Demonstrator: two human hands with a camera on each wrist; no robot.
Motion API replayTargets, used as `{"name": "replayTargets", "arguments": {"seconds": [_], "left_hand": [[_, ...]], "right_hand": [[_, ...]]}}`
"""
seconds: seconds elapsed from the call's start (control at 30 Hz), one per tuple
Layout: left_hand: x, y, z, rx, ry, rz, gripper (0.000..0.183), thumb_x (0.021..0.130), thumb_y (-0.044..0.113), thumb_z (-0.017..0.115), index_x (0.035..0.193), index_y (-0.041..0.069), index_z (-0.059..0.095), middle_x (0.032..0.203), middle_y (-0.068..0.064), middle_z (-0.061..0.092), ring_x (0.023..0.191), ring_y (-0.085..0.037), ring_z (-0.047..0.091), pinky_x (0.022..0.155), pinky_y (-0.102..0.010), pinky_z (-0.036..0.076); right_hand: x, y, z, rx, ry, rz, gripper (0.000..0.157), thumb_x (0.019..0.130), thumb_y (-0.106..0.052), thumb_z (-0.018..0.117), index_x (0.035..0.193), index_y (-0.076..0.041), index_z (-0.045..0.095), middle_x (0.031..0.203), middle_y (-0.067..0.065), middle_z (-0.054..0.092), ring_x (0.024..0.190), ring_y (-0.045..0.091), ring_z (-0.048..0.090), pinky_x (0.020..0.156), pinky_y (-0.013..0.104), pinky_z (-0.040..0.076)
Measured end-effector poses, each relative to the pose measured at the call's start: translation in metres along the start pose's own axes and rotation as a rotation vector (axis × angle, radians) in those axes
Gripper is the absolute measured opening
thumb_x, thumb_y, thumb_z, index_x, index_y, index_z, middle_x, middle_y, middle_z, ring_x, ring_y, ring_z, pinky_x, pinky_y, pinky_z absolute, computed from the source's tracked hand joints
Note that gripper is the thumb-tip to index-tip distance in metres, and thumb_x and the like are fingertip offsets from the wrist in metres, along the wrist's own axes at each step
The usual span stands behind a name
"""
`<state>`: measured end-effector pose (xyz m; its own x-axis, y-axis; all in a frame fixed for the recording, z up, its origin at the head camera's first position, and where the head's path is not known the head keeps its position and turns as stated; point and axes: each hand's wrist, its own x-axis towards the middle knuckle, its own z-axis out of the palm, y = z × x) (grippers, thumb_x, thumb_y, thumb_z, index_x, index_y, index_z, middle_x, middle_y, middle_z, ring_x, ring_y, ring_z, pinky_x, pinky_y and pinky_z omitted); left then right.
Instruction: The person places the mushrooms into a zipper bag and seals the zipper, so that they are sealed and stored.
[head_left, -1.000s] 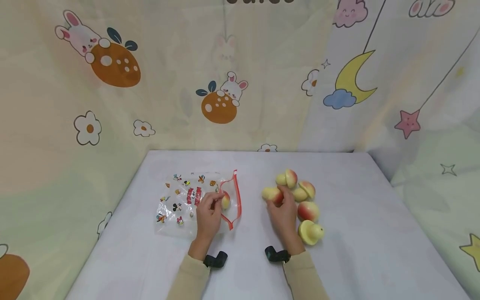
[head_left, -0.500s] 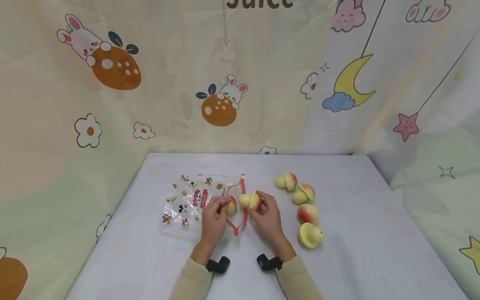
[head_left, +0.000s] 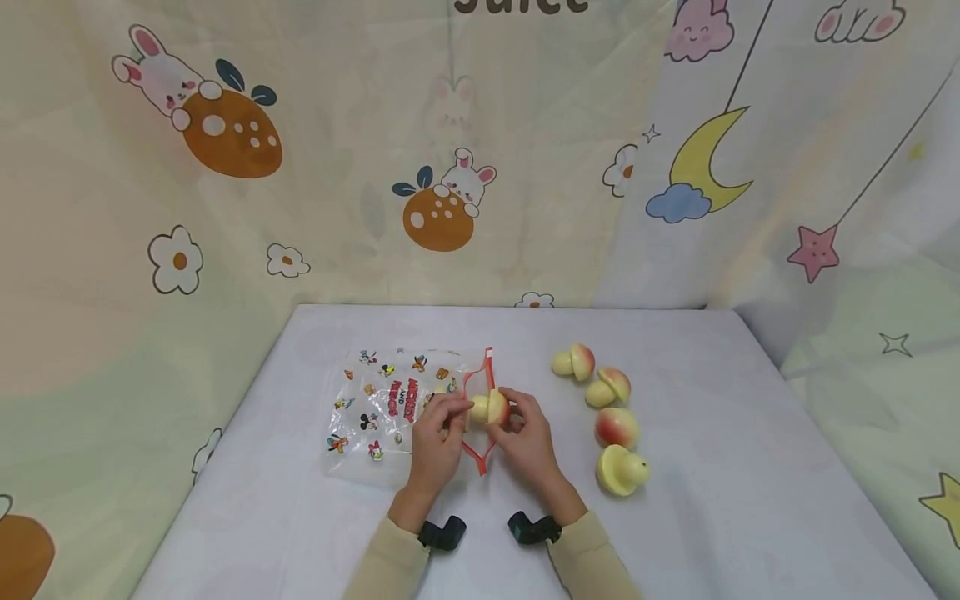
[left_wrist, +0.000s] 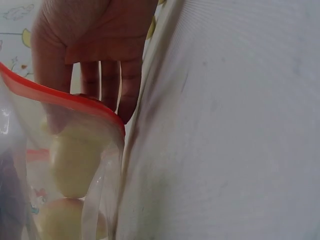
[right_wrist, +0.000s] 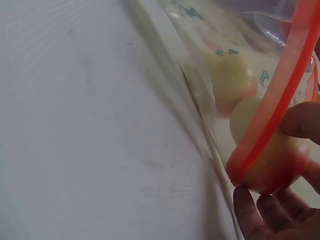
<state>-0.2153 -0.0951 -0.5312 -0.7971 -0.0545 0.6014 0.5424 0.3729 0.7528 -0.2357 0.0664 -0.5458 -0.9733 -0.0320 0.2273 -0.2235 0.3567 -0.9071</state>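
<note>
My right hand [head_left: 528, 446] grips a toy mushroom [head_left: 497, 408] by its red-and-yellow cap. Its pale stem points left into the mouth of a clear zip bag [head_left: 360, 462] printed with cartoon figures. My left hand [head_left: 437, 442] pinches the bag near its red zip strip [head_left: 489, 364], holding the mouth apart. The right wrist view shows the fingers round the cap [right_wrist: 295, 155] at the strip [right_wrist: 267, 125], and another yellow-red piece [right_wrist: 232, 82] deeper in the bag. In the left wrist view the pale stem [left_wrist: 75, 165] shows through the plastic.
To the right, several more toy mushrooms lie in a rough column: one at the back [head_left: 576, 362], one below it [head_left: 609, 388], a red-capped one [head_left: 617, 427] and a yellow one [head_left: 622, 470]. The white table [head_left: 720, 500] ends at a printed cloth backdrop [head_left: 540, 208].
My right hand has picked the mushroom off the right side of the table and carried it left to the bag's mouth. My left hand and the bag have shifted slightly right.
</note>
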Motion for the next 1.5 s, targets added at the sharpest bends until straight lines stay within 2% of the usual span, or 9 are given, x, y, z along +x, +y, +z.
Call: {"name": "replayTargets", "arguments": {"seconds": [0.2, 0.43, 0.73, 0.93, 1.1, 1.2, 1.33, 1.47, 1.5], "left_hand": [[-0.002, 0.002, 0.001, 0.008, 0.007, 0.019, 0.018, 0.092, -0.006, 0.060, 0.099, 0.006, 0.071, 0.102, -0.001, 0.063, 0.080, -0.013, 0.057, 0.069, -0.017, 0.050], [-0.005, 0.002, 0.001, -0.002, 0.023, 0.042, 0.022, 0.089, -0.010, 0.060, 0.098, 0.007, 0.071, 0.102, -0.005, 0.064, 0.082, -0.016, 0.057, 0.068, -0.018, 0.050], [-0.006, -0.002, 0.002, 0.002, 0.029, 0.023, 0.023, 0.088, -0.010, 0.059, 0.095, 0.008, 0.071, 0.100, -0.001, 0.064, 0.086, -0.014, 0.058, 0.069, -0.019, 0.051], [-0.005, -0.006, 0.006, 0.000, 0.058, 0.003, 0.023, 0.089, -0.010, 0.058, 0.095, 0.008, 0.072, 0.103, -0.003, 0.065, 0.098, -0.019, 0.061, 0.075, -0.018, 0.051], [-0.005, -0.008, 0.008, -0.001, 0.081, 0.011, 0.023, 0.088, -0.010, 0.059, 0.094, 0.008, 0.072, 0.104, -0.006, 0.067, 0.099, -0.021, 0.063, 0.074, -0.017, 0.051], [-0.006, -0.009, 0.007, -0.002, 0.084, 0.005, 0.025, 0.087, -0.012, 0.058, 0.094, 0.008, 0.072, 0.105, -0.006, 0.067, 0.098, -0.019, 0.062, 0.073, -0.017, 0.050], [-0.004, -0.009, 0.004, -0.015, 0.080, -0.013, 0.025, 0.088, -0.012, 0.057, 0.095, 0.007, 0.071, 0.106, -0.005, 0.066, 0.095, -0.018, 0.060, 0.071, -0.017, 0.050], [0.000, -0.010, 0.000, -0.014, 0.083, -0.031, 0.022, 0.090, -0.009, 0.057, 0.097, 0.007, 0.071, 0.107, -0.006, 0.066, 0.095, -0.018, 0.060, 0.073, -0.016, 0.050], [0.001, -0.011, -0.001, -0.010, 0.086, -0.035, 0.022, 0.090, -0.009, 0.057, 0.097, 0.007, 0.071, 0.108, -0.006, 0.066, 0.095, -0.018, 0.060, 0.074, -0.015, 0.050]], "right_hand": [[-0.004, 0.001, 0.003, 0.015, -0.036, -0.031, 0.058, 0.079, -0.008, 0.080, 0.132, -0.014, 0.058, 0.129, 0.005, 0.059, 0.101, 0.021, 0.063, 0.083, 0.032, 0.056], [-0.010, 0.001, 0.007, 0.039, -0.100, -0.050, 0.058, 0.078, -0.008, 0.080, 0.132, -0.011, 0.059, 0.126, 0.006, 0.064, 0.098, 0.022, 0.065, 0.085, 0.038, 0.055], [-0.015, 0.000, 0.005, 0.033, -0.134, -0.058, 0.058, 0.077, -0.009, 0.082, 0.130, -0.014, 0.060, 0.099, 0.008, 0.063, 0.081, 0.020, 0.063, 0.070, 0.024, 0.052], [-0.015, 0.003, 0.000, 0.041, -0.105, -0.071, 0.053, 0.080, -0.010, 0.080, 0.129, -0.009, 0.060, 0.106, 0.009, 0.065, 0.087, 0.020, 0.066, 0.074, 0.025, 0.055], [-0.014, 0.002, -0.010, 0.027, -0.039, 0.000, 0.044, 0.085, -0.015, 0.076, 0.126, -0.011, 0.063, 0.121, 0.004, 0.065, 0.095, 0.018, 0.065, 0.081, 0.027, 0.055], [-0.013, -0.001, -0.018, 0.018, -0.005, 0.029, 0.041, 0.086, -0.015, 0.075, 0.125, -0.012, 0.063, 0.123, 0.005, 0.065, 0.096, 0.019, 0.063, 0.083, 0.029, 0.055], [-0.009, -0.006, -0.028, 0.008, 0.011, 0.009, 0.040, 0.087, -0.013, 0.074, 0.125, -0.011, 0.063, 0.124, 0.010, 0.064, 0.098, 0.023, 0.063, 0.085, 0.035, 0.055], [-0.004, -0.011, -0.039, 0.002, 0.025, -0.025, 0.037, 0.088, -0.015, 0.073, 0.123, -0.015, 0.064, 0.123, 0.010, 0.064, 0.098, 0.023, 0.063, 0.086, 0.032, 0.055], [-0.004, -0.018, -0.043, 0.005, 0.030, -0.043, 0.037, 0.087, -0.013, 0.073, 0.123, -0.013, 0.064, 0.122, 0.011, 0.064, 0.098, 0.025, 0.064, 0.086, 0.033, 0.055]]}}
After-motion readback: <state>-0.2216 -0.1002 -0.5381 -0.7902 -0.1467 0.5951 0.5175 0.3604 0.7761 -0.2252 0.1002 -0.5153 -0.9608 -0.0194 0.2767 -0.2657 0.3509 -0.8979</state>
